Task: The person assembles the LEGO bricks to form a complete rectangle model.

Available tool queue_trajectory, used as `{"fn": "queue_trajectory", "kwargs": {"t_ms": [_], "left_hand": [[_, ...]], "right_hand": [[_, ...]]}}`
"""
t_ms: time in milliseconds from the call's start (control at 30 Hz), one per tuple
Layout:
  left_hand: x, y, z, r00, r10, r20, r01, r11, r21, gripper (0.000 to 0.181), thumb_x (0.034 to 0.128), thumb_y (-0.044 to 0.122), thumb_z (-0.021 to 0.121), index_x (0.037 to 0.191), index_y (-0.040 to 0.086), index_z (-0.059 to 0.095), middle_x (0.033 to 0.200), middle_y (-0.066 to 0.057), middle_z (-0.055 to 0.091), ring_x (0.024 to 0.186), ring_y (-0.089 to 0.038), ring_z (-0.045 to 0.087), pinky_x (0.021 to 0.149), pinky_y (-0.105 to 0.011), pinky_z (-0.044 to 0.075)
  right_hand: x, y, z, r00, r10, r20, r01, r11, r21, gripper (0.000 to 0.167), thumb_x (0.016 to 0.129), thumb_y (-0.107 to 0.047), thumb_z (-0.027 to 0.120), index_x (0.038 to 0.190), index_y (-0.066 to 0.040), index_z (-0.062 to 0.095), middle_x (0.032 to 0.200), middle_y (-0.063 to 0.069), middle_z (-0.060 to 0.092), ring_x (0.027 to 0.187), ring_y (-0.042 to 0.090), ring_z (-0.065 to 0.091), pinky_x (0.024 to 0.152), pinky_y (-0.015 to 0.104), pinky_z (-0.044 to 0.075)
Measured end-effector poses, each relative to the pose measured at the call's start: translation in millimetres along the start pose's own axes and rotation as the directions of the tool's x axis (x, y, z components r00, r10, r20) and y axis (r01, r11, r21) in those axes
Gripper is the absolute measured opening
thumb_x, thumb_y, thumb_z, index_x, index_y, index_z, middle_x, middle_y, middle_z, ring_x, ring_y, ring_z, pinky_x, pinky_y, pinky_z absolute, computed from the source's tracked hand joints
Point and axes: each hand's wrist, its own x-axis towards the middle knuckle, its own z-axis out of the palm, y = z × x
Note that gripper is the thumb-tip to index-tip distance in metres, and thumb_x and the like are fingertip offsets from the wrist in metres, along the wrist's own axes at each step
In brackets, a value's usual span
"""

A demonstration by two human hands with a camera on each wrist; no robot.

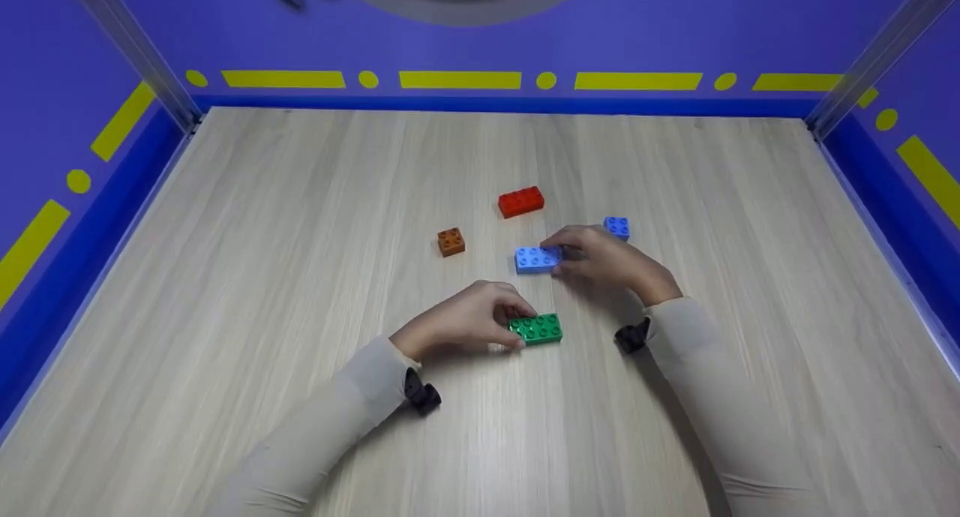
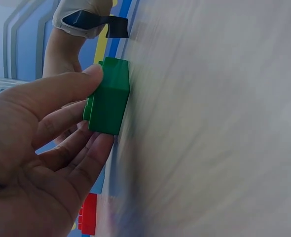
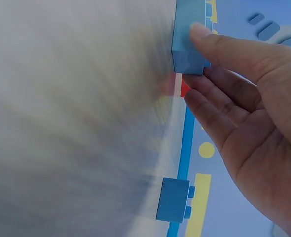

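Observation:
My left hand (image 1: pixel 472 316) pinches the left end of a long green toy brick (image 1: pixel 541 329) between thumb and fingers. In the left wrist view the green brick (image 2: pixel 110 98) sits at the tabletop, studs toward the palm. A little farther back, my right hand (image 1: pixel 604 256) grips the right end of a long light-blue brick (image 1: pixel 534 259). The right wrist view shows the thumb on one side of this blue brick (image 3: pixel 189 44) and fingers at its other side. Just beyond the right hand lies a small blue brick (image 1: pixel 617 226), partly hidden by it.
A long red brick (image 1: pixel 521 202) lies behind the light-blue one. To the left is a small orange-brown brick (image 1: pixel 451 241). The wooden tabletop (image 1: pixel 300 224) is bordered by blue walls (image 1: pixel 480 48) with yellow marks at the back and sides.

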Motion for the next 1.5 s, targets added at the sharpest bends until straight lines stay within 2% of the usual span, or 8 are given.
{"fn": "queue_trajectory", "kwargs": {"t_ms": [200, 367, 533, 833, 1500], "left_hand": [[-0.8, 1.1, -2.3, 1.000, -0.026, 0.010, 0.026, 1.000, -0.009, 0.039, 0.0780, 0.016, 0.080, 0.115, 0.010, 0.070, 0.110, -0.002, 0.067, 0.092, -0.009, 0.058, 0.084, -0.025, 0.049], [-2.0, 1.6, -4.6, 1.000, -0.013, 0.003, 0.013, 1.000, 0.002, 0.038, 0.0778, 0.014, 0.080, 0.114, 0.009, 0.071, 0.109, -0.003, 0.067, 0.092, -0.010, 0.058, 0.084, -0.026, 0.050], [-2.6, -0.9, -5.7, 1.000, -0.016, -0.009, 0.016, 1.000, -0.022, 0.037, 0.0771, 0.014, 0.080, 0.113, 0.009, 0.071, 0.108, -0.003, 0.067, 0.090, -0.010, 0.059, 0.082, -0.026, 0.051], [-3.8, -2.1, -9.8, 0.999, -0.031, -0.015, 0.030, 0.999, -0.024, 0.038, 0.0777, 0.014, 0.080, 0.114, 0.010, 0.071, 0.109, -0.001, 0.067, 0.094, -0.011, 0.060, 0.087, -0.030, 0.051], [-4.5, -5.8, -19.7, 0.999, -0.025, -0.034, 0.024, 0.999, -0.026, 0.035, 0.0794, 0.011, 0.078, 0.113, 0.007, 0.071, 0.111, -0.005, 0.067, 0.096, -0.015, 0.060, 0.089, -0.035, 0.051]], "right_hand": [[-0.5, -1.0, -0.5, 1.000, 0.010, -0.001, -0.010, 1.000, -0.008, 0.038, 0.088, -0.009, 0.068, 0.126, -0.006, 0.063, 0.130, 0.013, 0.061, 0.124, 0.029, 0.054, 0.106, 0.046, 0.041], [-0.4, -1.4, -0.7, 1.000, -0.003, -0.006, 0.003, 1.000, -0.012, 0.037, 0.087, -0.007, 0.068, 0.123, -0.003, 0.064, 0.127, 0.015, 0.063, 0.119, 0.029, 0.057, 0.105, 0.045, 0.043], [-1.5, 0.4, -0.5, 1.000, 0.006, -0.009, -0.006, 1.000, -0.012, 0.037, 0.087, -0.006, 0.068, 0.123, -0.003, 0.063, 0.127, 0.015, 0.062, 0.120, 0.030, 0.057, 0.105, 0.046, 0.042], [-3.5, 2.5, -1.8, 1.000, 0.012, -0.005, -0.012, 1.000, 0.011, 0.037, 0.086, -0.005, 0.069, 0.122, -0.003, 0.064, 0.127, 0.015, 0.062, 0.120, 0.030, 0.056, 0.104, 0.046, 0.042], [-13.0, 10.4, -5.9, 0.999, 0.038, -0.004, -0.038, 0.999, 0.033, 0.037, 0.084, -0.008, 0.071, 0.121, -0.006, 0.065, 0.125, 0.012, 0.063, 0.116, 0.028, 0.057, 0.104, 0.048, 0.042]]}}
